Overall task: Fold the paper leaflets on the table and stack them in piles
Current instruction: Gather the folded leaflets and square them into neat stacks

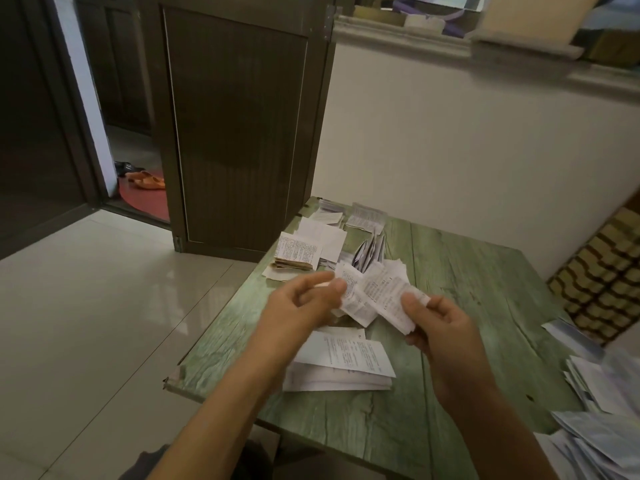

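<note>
Above the green wooden table [450, 271], both my hands hold a white printed leaflet [381, 296]. My left hand [304, 303] pinches its left end between thumb and fingers. My right hand [436, 323] pinches its right end, thumb on top. Below the hands lies a flat stack of larger leaflets [343, 362]. At the table's far left a pile of small folded leaflets [298, 254] stands, with more papers [363, 216] behind it.
A heap of loose unfolded leaflets [599, 410] covers the table's right corner. A dark folding door [239, 126] stands behind the table's far left corner, over a pale tiled floor [104, 306]. A patterned panel [602, 271] leans at right.
</note>
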